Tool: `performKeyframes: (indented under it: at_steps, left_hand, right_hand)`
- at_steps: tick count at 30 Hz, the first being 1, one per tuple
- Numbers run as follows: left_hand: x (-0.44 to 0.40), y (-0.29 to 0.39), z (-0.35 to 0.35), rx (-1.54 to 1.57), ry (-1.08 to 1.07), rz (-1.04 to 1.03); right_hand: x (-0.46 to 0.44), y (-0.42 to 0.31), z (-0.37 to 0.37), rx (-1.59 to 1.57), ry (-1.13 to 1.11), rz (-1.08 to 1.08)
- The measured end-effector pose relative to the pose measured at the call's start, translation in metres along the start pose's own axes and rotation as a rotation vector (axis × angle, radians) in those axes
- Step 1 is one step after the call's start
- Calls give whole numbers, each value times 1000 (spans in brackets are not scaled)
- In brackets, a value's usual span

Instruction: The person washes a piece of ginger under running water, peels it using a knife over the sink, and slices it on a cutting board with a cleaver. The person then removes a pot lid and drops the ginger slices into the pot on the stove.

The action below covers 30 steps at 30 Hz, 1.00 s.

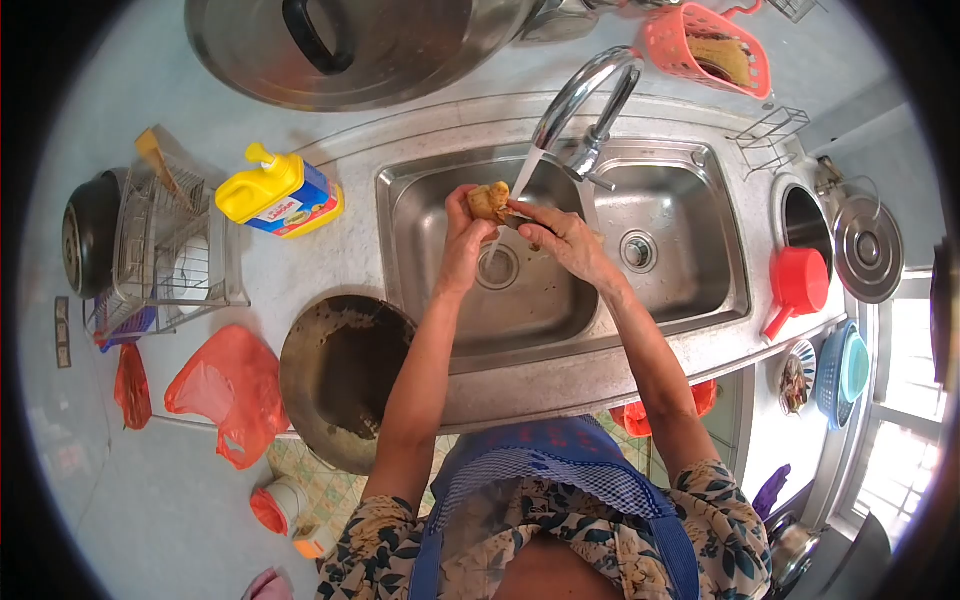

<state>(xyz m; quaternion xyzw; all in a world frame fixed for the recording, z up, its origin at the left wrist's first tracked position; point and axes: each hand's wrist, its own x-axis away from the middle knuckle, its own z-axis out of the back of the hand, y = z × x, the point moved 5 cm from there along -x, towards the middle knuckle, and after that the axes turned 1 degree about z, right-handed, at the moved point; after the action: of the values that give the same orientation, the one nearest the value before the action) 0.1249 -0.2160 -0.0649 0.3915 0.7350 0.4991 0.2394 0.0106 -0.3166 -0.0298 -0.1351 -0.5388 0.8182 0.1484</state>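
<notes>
Over the left sink basin [440,316], my left hand [464,240] is closed around a lumpy yellow-brown piece of food [489,202], perhaps a root; its exact kind is unclear. My right hand [566,243] comes in from the other side, its fingers pinched on a narrow dark tool [517,221] that touches the food. Most of that tool is hidden by the fingers. Water runs from the chrome faucet [590,90] beside the food and down toward the basin's drain [497,268].
To the left are a yellow detergent jug [280,195], a wire dish rack [160,235], a red plastic bag [232,385] and a large wok [320,400]. A second basin [690,200] and a red dipper [800,282] are on the right. A big lid [400,60] lies behind.
</notes>
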Motion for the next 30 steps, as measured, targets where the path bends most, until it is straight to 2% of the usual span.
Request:
performKeyframes:
  at_steps: [4,7,10,13,16,21,25,28,30]
  left_hand:
    - [2,7,1,-11,-3,4]
    - [3,7,3,-8,-19,16]
    - [6,-3,2,229,-51,168]
    - [8,-9,7,352,-64,195]
    - [11,-5,8,289,-59,175]
    - [11,5,-2,196,-36,143]
    - [9,6,0,143,-58,150]
    - [10,8,-7,216,-100,159]
    - [7,-2,-5,423,-149,213]
  right_hand:
    - [-3,-4,0,15,-32,30]
    - [-7,9,-1,-55,4,157]
    - [-5,29,-5,-270,-132,-101]
    - [6,43,-4,-447,-35,-194]
    - [12,48,-4,-517,-111,-185]
    - [7,2,-5,-336,-145,-58]
    - [-1,12,-5,-308,-167,1]
    - [-2,26,-3,-375,-201,-113]
    - [1,24,-3,-503,-99,-90]
